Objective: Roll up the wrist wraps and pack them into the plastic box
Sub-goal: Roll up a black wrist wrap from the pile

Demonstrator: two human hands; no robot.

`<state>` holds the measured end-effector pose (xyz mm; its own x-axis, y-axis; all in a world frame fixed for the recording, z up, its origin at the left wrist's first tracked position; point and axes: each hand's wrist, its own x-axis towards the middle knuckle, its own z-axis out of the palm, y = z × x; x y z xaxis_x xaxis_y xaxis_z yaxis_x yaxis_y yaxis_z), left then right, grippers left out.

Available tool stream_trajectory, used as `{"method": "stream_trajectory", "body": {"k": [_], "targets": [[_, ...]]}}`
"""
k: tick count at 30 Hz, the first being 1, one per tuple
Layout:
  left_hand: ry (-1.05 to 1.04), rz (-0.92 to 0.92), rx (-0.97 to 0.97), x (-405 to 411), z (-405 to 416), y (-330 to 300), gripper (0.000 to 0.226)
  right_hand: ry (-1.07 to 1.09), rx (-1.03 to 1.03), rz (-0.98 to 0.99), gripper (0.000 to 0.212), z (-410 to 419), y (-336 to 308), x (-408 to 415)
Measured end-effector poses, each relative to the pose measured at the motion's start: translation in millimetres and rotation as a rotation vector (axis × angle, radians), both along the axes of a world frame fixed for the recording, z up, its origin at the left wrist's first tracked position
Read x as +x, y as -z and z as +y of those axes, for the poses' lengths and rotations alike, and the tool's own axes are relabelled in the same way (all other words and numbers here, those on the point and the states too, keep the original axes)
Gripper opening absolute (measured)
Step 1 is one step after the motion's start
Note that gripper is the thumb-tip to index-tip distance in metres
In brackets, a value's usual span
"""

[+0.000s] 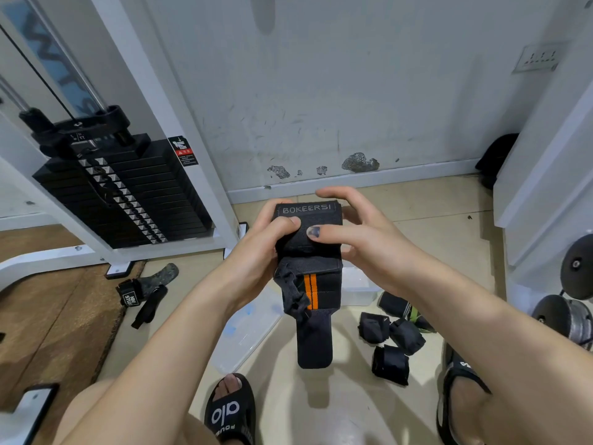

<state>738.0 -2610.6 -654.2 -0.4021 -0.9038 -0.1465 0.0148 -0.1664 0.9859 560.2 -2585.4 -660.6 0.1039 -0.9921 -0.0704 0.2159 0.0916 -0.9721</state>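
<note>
Both hands hold one black wrap [309, 248] up in the air, above the tiled floor [321, 396]. The left hand [256, 252] grips its left edge, thumb laid across the front just below the white "BOKEERSI" lettering, fingers curled round behind. The right hand [359, 239] grips the right edge, thumb pressed flat on the front with its nail close to the left thumb's tip, the index finger arched over the top corner. The upper part of the wrap is bunched into a thick fold between the hands; below it an orange stripe shows, a loose thumb loop dangles on the left, and a plain black tail hangs straight down. Beneath the hands on the floor lies the clear plastic box [359, 289], mostly hidden by the wrap and the right forearm, and a clear lid [247, 329] lies just left of it; what the box holds cannot be made out. To the right of the box three rolled black wraps [390, 345] sit close together on the tiles, with a fourth roll, black with green [401, 308], just behind them. To the left, at the edge of a brown mat [48, 316], lie some loose straps [144, 292]. A black weight stack [122, 191] stands in a white frame at the left. Two feet in black slides rest at the bottom.
</note>
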Motion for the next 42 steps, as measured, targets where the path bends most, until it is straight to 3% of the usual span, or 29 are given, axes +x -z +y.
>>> {"method": "stream_trajectory", "body": {"k": [3,7,12,17,22,29,34,42], "targets": [[0.009,-0.012,-0.029,2,0,-2,0.02,-0.062,0.099,0.005,0.048,3,-2,0],[0.022,-0.024,-0.045,2,0,-1,0.021,-0.022,0.071,0.124,0.038,7,-2,2],[0.026,-0.042,-0.041,2,-2,1,0.023,0.01,0.033,0.044,0.024,6,-3,1],[0.039,-0.049,0.037,5,-4,3,0.051,0.032,0.051,-0.002,0.026,5,-5,-1],[0.045,0.012,0.06,17,-6,-1,0.059,0.099,0.075,-0.045,0.028,1,-8,-8],[0.037,0.059,0.049,18,0,2,0.047,0.128,0.083,-0.092,0.024,-2,-10,-12],[0.01,-0.017,-0.01,15,2,2,0.024,0.116,0.076,-0.073,0.028,0,-8,-10],[0.037,-0.234,-0.244,9,7,7,0.032,0.115,0.057,-0.056,0.031,3,-6,-9]]}}
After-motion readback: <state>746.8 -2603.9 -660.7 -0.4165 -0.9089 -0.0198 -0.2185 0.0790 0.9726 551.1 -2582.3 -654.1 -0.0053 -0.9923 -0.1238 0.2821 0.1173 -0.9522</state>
